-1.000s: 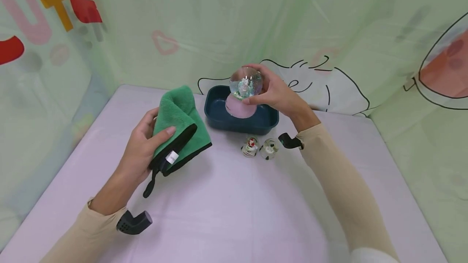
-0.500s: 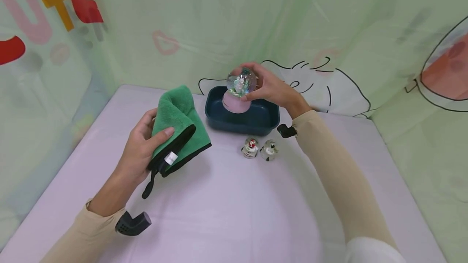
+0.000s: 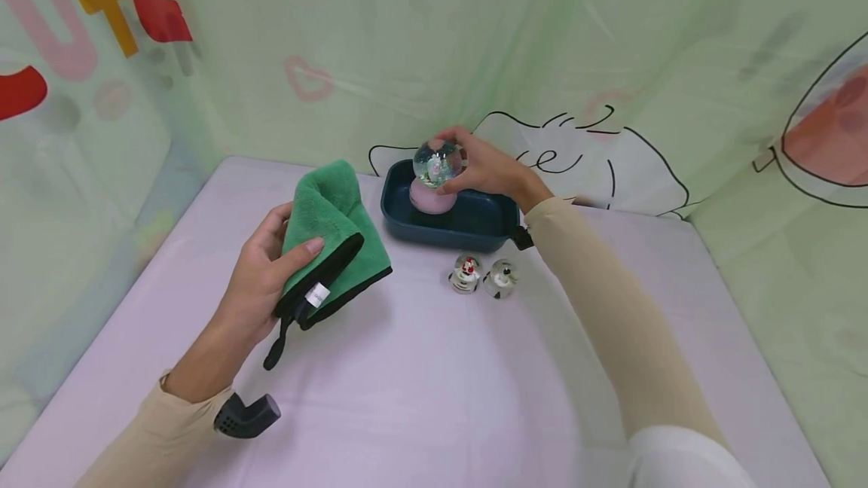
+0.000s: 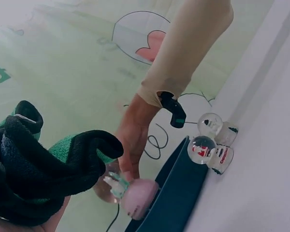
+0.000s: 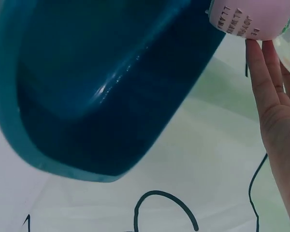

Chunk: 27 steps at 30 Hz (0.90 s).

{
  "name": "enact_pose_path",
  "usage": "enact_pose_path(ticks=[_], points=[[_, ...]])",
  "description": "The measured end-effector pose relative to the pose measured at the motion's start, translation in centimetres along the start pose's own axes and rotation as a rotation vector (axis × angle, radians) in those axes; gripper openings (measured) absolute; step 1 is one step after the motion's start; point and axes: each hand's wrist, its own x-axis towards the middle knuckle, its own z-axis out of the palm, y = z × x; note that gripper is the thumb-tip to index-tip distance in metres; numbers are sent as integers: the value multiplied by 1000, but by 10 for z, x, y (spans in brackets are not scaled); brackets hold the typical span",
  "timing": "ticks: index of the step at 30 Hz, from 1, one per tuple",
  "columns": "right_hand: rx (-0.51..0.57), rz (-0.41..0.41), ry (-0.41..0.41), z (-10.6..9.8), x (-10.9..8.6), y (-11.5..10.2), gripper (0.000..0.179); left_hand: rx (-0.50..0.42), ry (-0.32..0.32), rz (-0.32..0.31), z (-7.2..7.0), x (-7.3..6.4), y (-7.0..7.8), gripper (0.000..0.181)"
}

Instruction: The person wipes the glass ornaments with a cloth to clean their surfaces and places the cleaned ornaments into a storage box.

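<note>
In the head view, my right hand (image 3: 491, 164) grips a snow globe with a pink base (image 3: 432, 199) by its clear ball. The globe is over the left part of a dark blue plastic basin (image 3: 441, 236); whether its base touches the basin cannot be told. Raised lettering shows on the pink base (image 5: 253, 17) in the right wrist view. On the left, my left hand (image 3: 261, 277) holds a folded green cloth with black edging (image 3: 332, 209), thumb on top, above the table. Its other fingers are mostly hidden behind the cloth.
Two small snow globes, one with a red-and-white figure (image 3: 465, 275) and one with a pale figure (image 3: 501, 279), stand side by side in front of the basin. A pale cloth covers the table (image 3: 407, 398). Printed green curtains (image 3: 380, 36) rise behind it.
My right hand has carried the pink-based snow globe a little left and, over the last half second, lower towards the basin. The left hand and green cloth stay almost still.
</note>
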Motion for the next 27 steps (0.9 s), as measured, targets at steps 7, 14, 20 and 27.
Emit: enact_pose_path(ticks=[7,14,20,27], points=[[-25,46,13,6,11,6,86,1,-2,4,0,0,-1,48],[-91,56,17,15,20,10,88,-9,-5,8,0,0,-2,48],[-165,61,24,24,26,19,91,-5,-1,11,1,-1,-2,48],[-205,71,38,31,29,24,92,-4,-6,11,3,-1,-2,47]])
